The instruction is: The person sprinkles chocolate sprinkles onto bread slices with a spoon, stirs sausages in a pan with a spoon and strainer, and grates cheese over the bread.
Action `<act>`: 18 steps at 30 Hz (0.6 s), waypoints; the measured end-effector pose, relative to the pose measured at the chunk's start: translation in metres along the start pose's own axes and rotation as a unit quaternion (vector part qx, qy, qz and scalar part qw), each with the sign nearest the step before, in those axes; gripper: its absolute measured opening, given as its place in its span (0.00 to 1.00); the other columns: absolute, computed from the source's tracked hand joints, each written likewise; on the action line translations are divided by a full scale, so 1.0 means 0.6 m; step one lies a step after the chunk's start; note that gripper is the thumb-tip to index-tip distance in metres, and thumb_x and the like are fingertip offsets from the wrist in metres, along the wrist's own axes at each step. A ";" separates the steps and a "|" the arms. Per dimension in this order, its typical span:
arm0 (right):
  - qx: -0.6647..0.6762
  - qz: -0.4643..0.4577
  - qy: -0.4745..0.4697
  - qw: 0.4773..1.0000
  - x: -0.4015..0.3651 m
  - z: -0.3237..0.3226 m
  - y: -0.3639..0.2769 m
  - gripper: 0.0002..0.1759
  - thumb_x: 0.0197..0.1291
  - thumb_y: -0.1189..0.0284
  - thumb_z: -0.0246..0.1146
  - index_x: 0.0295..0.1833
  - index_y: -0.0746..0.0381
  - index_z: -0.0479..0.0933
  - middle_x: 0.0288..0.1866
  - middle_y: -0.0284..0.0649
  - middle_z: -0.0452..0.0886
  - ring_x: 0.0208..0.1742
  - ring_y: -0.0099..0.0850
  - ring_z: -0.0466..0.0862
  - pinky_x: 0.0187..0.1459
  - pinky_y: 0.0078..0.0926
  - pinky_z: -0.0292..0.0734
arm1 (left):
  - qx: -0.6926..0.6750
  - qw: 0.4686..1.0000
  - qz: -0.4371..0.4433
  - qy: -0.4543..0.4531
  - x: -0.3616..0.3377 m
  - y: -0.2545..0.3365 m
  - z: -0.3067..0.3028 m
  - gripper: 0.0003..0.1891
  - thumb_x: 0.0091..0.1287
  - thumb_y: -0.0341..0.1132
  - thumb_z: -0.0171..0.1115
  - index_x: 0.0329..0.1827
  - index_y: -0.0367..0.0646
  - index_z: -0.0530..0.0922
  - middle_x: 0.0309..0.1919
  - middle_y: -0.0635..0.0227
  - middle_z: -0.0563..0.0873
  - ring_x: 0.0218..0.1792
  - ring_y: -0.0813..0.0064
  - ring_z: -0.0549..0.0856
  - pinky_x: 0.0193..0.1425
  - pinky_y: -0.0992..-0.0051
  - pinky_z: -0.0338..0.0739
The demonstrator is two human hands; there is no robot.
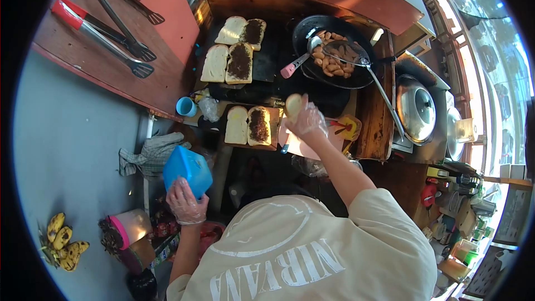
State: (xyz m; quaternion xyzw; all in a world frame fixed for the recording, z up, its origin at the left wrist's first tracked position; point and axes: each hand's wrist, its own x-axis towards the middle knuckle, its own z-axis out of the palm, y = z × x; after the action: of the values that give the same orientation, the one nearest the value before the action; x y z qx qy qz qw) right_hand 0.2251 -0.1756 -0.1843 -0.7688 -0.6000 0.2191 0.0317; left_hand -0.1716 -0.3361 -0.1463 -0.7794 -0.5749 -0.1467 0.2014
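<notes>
Left hand point(186, 203), gloved, gripped a blue box point(188, 168) from below. Right hand point(307, 121), gloved, closed around a pale lump point(293, 105); bread slices point(248, 125) lay just left of it.

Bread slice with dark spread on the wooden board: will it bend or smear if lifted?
It probably sags, as the spread-covered slice looks like soft white bread. The dark topping reaches near the crusts, so a grip from above would likely smear it. Lying flat on the wooden board, it should not roll.
</notes>
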 end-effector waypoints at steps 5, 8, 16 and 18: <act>-0.035 0.061 0.051 0.996 0.128 -0.017 -0.048 0.42 0.56 0.54 0.65 0.69 0.72 0.66 0.62 0.54 0.79 0.65 0.44 0.80 0.64 0.37 0.77 | -0.054 0.997 0.059 0.002 0.016 -0.020 0.017 0.46 0.49 0.37 0.71 0.74 0.37 0.62 0.66 0.46 0.74 0.61 0.44 0.77 0.63 0.45 0.71; -0.041 0.067 0.001 0.997 0.144 -0.046 -0.067 0.43 0.52 0.52 0.68 0.67 0.71 0.69 0.61 0.55 0.81 0.63 0.46 0.82 0.63 0.37 0.78 | -0.084 0.992 0.092 0.000 0.023 -0.038 0.023 0.45 0.49 0.37 0.72 0.72 0.37 0.62 0.66 0.47 0.74 0.63 0.44 0.76 0.63 0.45 0.71; -0.106 -0.076 -0.116 0.985 0.052 0.017 -0.108 0.56 0.51 0.50 0.67 0.76 0.75 0.55 0.61 0.59 0.80 0.63 0.48 0.81 0.66 0.40 0.75 | -0.122 0.990 0.074 -0.017 0.000 -0.064 0.044 0.39 0.53 0.38 0.70 0.71 0.42 0.65 0.66 0.51 0.74 0.65 0.47 0.74 0.67 0.45 0.67; -0.150 -0.097 -0.188 0.966 0.023 0.014 -0.171 0.56 0.51 0.50 0.67 0.75 0.75 0.55 0.58 0.59 0.81 0.63 0.47 0.82 0.65 0.39 0.75 | -0.124 0.989 0.070 -0.025 -0.006 -0.073 0.052 0.39 0.54 0.39 0.70 0.71 0.42 0.65 0.66 0.51 0.74 0.65 0.47 0.74 0.67 0.45 0.67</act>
State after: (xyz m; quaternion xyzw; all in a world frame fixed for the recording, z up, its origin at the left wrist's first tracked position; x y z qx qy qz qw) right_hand 0.1313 -0.1360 -0.1639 -0.6480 -0.6925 0.2636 -0.1763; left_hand -0.2148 -0.3128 -0.1692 -0.8403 -0.5009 -0.1827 0.0986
